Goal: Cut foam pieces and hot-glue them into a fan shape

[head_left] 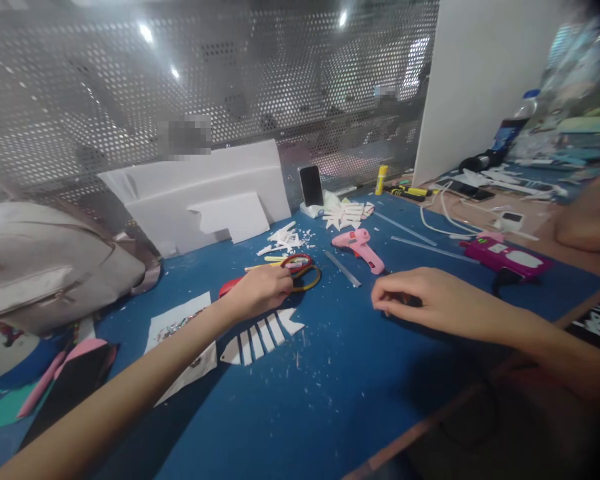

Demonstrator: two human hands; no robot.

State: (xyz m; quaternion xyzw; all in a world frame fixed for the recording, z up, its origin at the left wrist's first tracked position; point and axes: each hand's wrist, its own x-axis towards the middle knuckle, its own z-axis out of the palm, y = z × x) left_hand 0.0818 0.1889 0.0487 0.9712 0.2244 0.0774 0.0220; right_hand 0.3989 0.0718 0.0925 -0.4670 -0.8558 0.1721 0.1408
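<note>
My left hand (263,291) is closed at a pair of scissors, whose red and yellow handle loops (307,279) stick out past my fingers; the blades are hidden. A red piece (229,287) shows on the other side of that hand. Just below lies a white fish-bone-shaped cutout (260,339) with several slits. My right hand (420,299) is loosely curled over the blue tabletop, with nothing visible in the fingers. Beyond it rests a pink glue gun (360,248), beside a clear glue stick (343,269).
White scraps (287,238) and a phone (311,185) sit at the back, near folded white board (205,177). A beige bag (45,260) stands left; a printed sheet (180,320) lies under my left forearm. At right are a magenta device (507,257) and another person's arm (590,213).
</note>
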